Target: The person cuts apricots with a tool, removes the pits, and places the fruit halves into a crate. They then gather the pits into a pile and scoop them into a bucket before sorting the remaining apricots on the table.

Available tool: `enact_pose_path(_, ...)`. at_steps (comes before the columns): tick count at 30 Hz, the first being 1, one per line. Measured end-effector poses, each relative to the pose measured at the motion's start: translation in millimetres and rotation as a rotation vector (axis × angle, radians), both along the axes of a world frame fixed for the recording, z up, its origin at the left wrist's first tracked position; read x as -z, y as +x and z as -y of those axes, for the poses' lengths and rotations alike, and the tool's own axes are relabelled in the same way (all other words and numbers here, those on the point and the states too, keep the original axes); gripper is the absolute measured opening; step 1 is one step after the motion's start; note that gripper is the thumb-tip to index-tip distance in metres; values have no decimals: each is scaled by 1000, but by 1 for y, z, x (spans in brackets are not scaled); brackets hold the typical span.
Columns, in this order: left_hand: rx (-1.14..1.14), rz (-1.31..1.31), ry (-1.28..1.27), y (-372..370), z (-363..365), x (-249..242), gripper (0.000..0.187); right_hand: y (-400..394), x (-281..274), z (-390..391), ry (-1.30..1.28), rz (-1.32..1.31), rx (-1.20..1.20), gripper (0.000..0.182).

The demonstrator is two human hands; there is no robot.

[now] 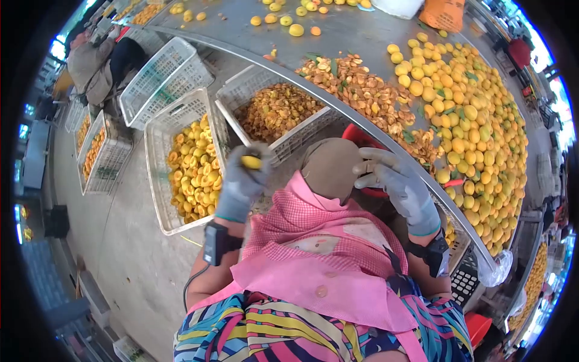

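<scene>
My left hand [244, 184], in a grey glove, is closed around a yellow apricot piece [251, 161]. It is beside the right rim of a white crate of yellow apricot halves [197, 172]. My right hand [393, 182], also gloved, is raised beside the metal table's edge with its fingers apart and slightly bent; nothing shows in it. A heap of whole apricots [476, 133] covers the table's right part. Browned apricot pieces [368, 87] lie along the near edge. A red-handled tool [453, 182] rests among the fruit, its other end hidden.
A second white crate [238, 81] holds brown apricot pieces under the table edge. A stacked white crate [160, 78] stands behind, near a bent-over person [93, 63]. A red container [365, 136] is partly hidden below the table. An orange bag [443, 13] stands at the far side.
</scene>
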State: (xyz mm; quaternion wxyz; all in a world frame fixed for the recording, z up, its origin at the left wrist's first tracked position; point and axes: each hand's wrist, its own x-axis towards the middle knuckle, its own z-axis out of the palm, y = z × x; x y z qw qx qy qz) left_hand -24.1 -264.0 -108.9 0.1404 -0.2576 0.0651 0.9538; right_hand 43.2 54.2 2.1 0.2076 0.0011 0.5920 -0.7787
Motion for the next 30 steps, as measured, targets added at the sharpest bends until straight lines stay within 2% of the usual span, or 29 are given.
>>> enact_pose_path(1, -79, -158, -314, -3, 29, 29, 26, 1, -2, 0, 6, -3, 26, 44)
enact_pose_path(2, -140, 94, -143, -18, 81, 66, 36, 3, -6, 2, 61, -102, 21, 39)
enact_pose_path(4, -240, 75, -222, -23, 132, 76, 35, 7, -11, -7, 176, -229, 49, 37)
enact_pose_path(6, -275, 106, -271, -33, 157, 80, 36, 4, -2, -15, 132, -190, 55, 34)
enact_pose_path(7, -293, 142, -292, -40, 155, 75, 37, 4, 4, -21, 94, -152, 63, 33)
enact_pose_path(8, -311, 191, -322, -44, 147, 68, 39, 1, 21, -23, -74, -123, 99, 33)
enact_pose_path(12, -336, 371, -463, -46, 69, 13, 47, 16, 23, -19, -131, -8, 194, 31)
enact_pose_path(13, -244, 226, -438, -52, 73, 32, 43, 20, 25, -21, -132, -8, 229, 31)
enact_pose_path(14, -215, 221, -445, -55, 58, 27, 43, 24, 26, -23, -87, 26, 215, 31)
enact_pose_path(16, 12, -78, -524, -57, 22, 9, 45, 36, 31, -27, -46, 58, 212, 31)
enact_pose_path(17, 134, -266, -632, -61, 13, 9, 43, 41, 37, -31, -34, 15, 286, 31)
enact_pose_path(18, 131, -272, -635, -63, 0, 3, 43, 45, 42, -36, -24, -30, 352, 32)
enact_pose_path(20, 264, -487, -828, -67, -27, -10, 42, 45, 51, -53, 102, -10, 450, 40)
enact_pose_path(22, 299, -439, -931, -76, -48, -15, 39, 37, 70, -79, 129, 90, 520, 41)
enact_pose_path(23, 316, -476, -981, -84, -56, -11, 39, 38, 60, -88, 187, -20, 535, 40)
enact_pose_path(24, 337, -505, -1043, -93, -60, -2, 36, 35, 58, -91, 298, -29, 651, 41)
enact_pose_path(26, 344, -494, -1228, -93, -89, -23, 31, 28, 61, -109, 460, -93, 725, 40)
enact_pose_path(29, 344, -621, -1320, -113, -94, -8, 32, 12, 61, -127, 572, -166, 775, 39)
enact_pose_path(30, 318, -745, -1432, -122, -96, -3, 32, 10, 60, -133, 736, -103, 736, 36)
